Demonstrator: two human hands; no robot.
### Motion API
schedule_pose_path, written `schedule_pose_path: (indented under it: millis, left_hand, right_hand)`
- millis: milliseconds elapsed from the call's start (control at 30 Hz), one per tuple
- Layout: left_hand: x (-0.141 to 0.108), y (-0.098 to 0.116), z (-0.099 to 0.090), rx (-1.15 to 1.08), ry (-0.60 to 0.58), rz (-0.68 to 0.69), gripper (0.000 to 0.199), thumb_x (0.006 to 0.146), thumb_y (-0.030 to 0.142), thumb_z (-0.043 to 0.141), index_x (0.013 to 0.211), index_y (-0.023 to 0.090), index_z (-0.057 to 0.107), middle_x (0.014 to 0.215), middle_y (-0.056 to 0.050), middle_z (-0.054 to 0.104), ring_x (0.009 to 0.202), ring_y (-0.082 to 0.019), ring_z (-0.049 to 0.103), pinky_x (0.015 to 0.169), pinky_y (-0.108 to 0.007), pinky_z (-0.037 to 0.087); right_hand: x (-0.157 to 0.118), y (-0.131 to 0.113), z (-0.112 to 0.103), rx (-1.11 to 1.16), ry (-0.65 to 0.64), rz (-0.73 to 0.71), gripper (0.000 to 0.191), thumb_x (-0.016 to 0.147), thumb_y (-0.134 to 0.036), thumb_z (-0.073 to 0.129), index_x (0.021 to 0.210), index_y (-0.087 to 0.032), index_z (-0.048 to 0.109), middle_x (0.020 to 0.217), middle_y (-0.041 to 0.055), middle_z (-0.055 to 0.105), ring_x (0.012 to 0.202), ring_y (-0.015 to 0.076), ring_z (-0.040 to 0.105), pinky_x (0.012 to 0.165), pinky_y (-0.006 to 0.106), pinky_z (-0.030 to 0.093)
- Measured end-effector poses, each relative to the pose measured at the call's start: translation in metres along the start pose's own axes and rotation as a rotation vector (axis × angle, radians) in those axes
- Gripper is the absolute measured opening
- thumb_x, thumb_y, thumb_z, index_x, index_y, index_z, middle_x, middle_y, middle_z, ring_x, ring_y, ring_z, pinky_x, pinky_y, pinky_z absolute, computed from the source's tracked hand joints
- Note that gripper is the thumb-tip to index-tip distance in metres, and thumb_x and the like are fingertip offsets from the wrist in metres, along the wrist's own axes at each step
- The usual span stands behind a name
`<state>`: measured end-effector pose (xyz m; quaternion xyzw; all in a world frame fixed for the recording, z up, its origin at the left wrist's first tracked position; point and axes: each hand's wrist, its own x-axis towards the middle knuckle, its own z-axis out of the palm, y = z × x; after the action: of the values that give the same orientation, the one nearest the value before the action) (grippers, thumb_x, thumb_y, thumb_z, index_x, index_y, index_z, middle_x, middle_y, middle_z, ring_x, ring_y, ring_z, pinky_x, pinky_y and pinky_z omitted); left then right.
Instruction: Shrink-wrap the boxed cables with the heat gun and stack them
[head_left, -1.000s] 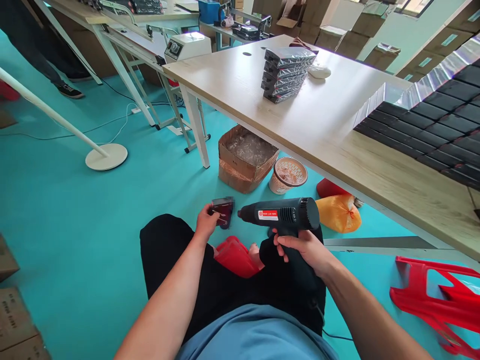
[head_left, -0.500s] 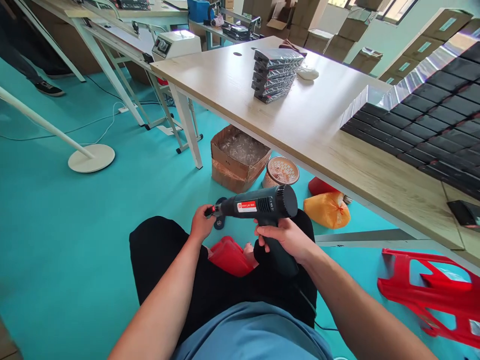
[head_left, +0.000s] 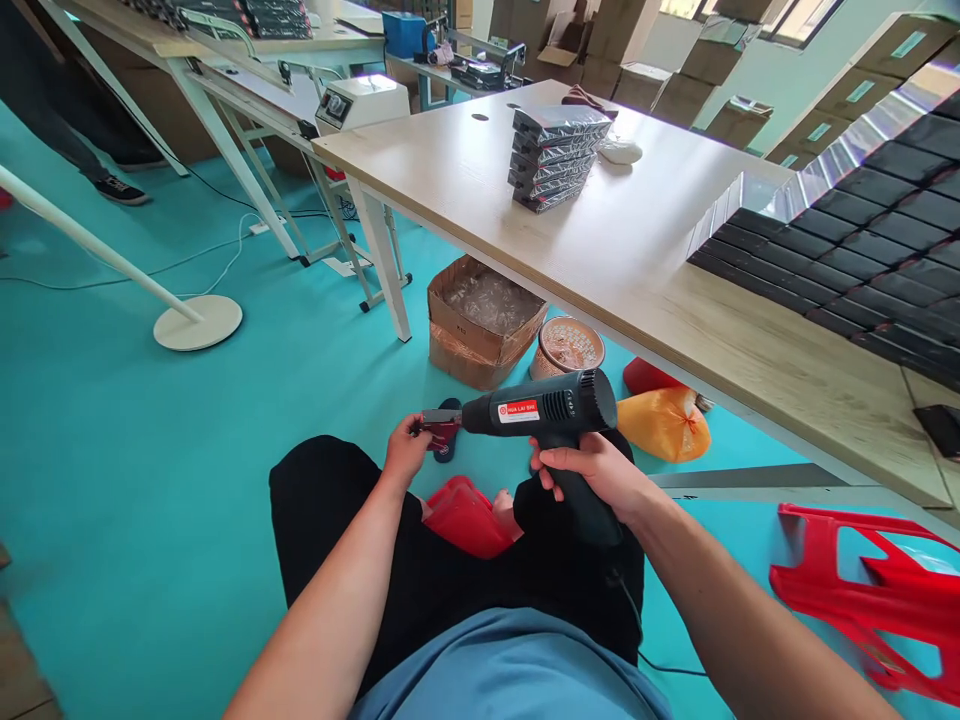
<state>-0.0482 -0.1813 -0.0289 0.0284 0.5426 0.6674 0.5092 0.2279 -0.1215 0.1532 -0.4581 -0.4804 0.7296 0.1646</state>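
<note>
My right hand (head_left: 592,472) is wrapped around the handle of a dark heat gun (head_left: 517,408) with a red and white label. The gun lies level above my lap, its nozzle pointing left. My left hand (head_left: 407,450) is closed on the end of a small flat black and red box (head_left: 441,417), held in front of the nozzle. Whether box and nozzle touch, I cannot tell. A dark slipper (head_left: 448,450) is on the floor behind the box.
On the table (head_left: 630,235) stand a stack of film-wrapped boxes (head_left: 559,155) and a large block of black boxes (head_left: 847,250). Beneath are a carton of clear film (head_left: 480,345), a basket (head_left: 568,345) and an orange bag (head_left: 666,424). A red stool (head_left: 832,580) is right.
The small box has turned and shows more of its length and red side. The heat gun has shifted slightly right, its nozzle farther from my left fingers. The whole view has shifted a little.
</note>
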Motion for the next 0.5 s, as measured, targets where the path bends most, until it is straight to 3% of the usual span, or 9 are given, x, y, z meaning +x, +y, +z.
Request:
schedule_pose_path:
  millis: [133, 367, 500]
  left_hand:
    - [0.004, 0.003, -0.004, 0.059, 0.024, -0.022, 0.021, 0.062, 0.013, 0.058, 0.079, 0.016, 0.068, 0.060, -0.003, 0.066, 0.051, -0.021, 0.062, 0.051, -0.030, 0.049]
    - [0.008, 0.011, -0.002, -0.185, 0.107, -0.171, 0.013, 0.070, 0.022, 0.052, 0.076, 0.017, 0.063, 0.057, -0.005, 0.060, 0.047, -0.021, 0.057, 0.049, -0.031, 0.046]
    - [0.007, 0.013, -0.002, -0.217, 0.158, -0.175, 0.010, 0.076, 0.023, 0.050, 0.073, 0.019, 0.059, 0.054, -0.003, 0.056, 0.045, -0.020, 0.053, 0.047, -0.030, 0.045]
  right_hand:
    - [0.004, -0.010, 0.008, -0.014, 0.084, -0.037, 0.026, 0.073, -0.033, 0.081, 0.090, -0.017, 0.071, 0.064, 0.0017, 0.068, 0.054, 0.0160, 0.058, 0.052, 0.030, 0.047]
    - [-0.010, -0.009, 0.022, -0.120, -0.283, 0.001, 0.011, 0.081, -0.028, 0.072, 0.085, -0.018, 0.068, 0.064, 0.0007, 0.066, 0.056, 0.0170, 0.059, 0.055, 0.031, 0.050]
    - [-0.032, 0.002, 0.012, -0.295, -0.301, 0.138, 0.010, 0.080, -0.028, 0.070, 0.081, -0.018, 0.067, 0.067, 0.0013, 0.064, 0.062, 0.0180, 0.060, 0.055, 0.030, 0.050]
